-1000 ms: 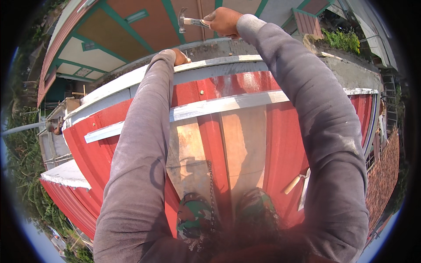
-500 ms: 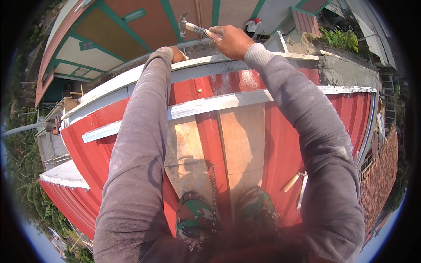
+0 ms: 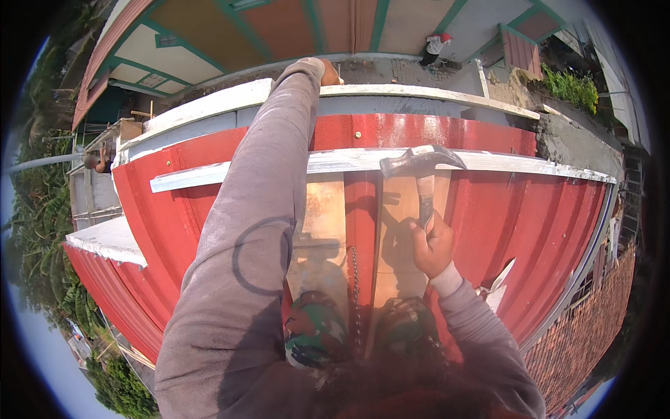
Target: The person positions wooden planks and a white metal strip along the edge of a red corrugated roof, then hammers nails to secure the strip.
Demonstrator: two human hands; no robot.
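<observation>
My right hand (image 3: 434,244) is closed around the handle of a claw hammer (image 3: 422,164), held low over the roof with its head in front of the white metal strip (image 3: 342,162). My left arm stretches far forward. At its end, my left hand (image 3: 331,72) is curled at the far edge of the pale capping board (image 3: 419,93); its fingers are largely hidden, so what they hold cannot be made out. A trowel (image 3: 498,283) lies on the red roof sheet (image 3: 488,223), partly covered by my right forearm.
Wooden boards (image 3: 324,209) lie over the roof below my knees, with a chain (image 3: 354,279) hanging above them. Beyond the capping board the roof drops to a yard, where a person in a red cap (image 3: 436,49) stands. Another person (image 3: 102,160) is at the far left.
My right hand has drawn the hammer back from beyond the far edge, down toward me. The view has shifted, and my left hand stays by the far edge.
</observation>
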